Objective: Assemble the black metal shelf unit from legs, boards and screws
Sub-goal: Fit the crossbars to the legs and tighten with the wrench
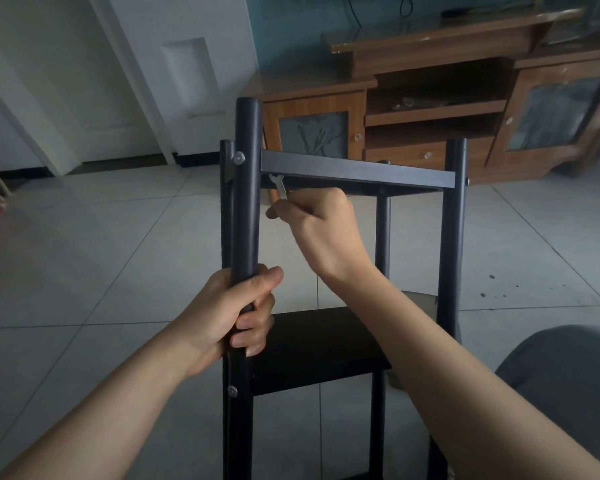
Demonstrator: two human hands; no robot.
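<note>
The black shelf unit (326, 258) stands upright on the pale tiled floor (84, 254), directly in front of the person and partly put together. The left hand (236, 317) is wrapped tightly round the nearest front leg (246, 202), gripping it about halfway between the two boards. The right hand (321, 226) pinches a small flat silver wrench (279, 187), whose head sits just under the left end of the upper board (357, 171), close beside that same leg. A silver screw head (239, 158) shows on the leg at the level of the upper board, and another screw head (232, 391) lower down, level with the lower board (319, 348). A thinner black post (227, 174) stands just behind the gripped leg and touches it. The right front leg (452, 230) rises at the far end of the upper board, and a rear leg (382, 233) shows between them, partly hidden by the right forearm, which also crosses in front of the lower board. A grey-clad knee (568, 382) fills the lower right corner. Behind the unit a wooden TV cabinet (430, 109) with glass-panelled doors stands against a teal wall, and a white door (174, 81) lies to the left. A few dark specks (492, 287) dot the floor on the right.
</note>
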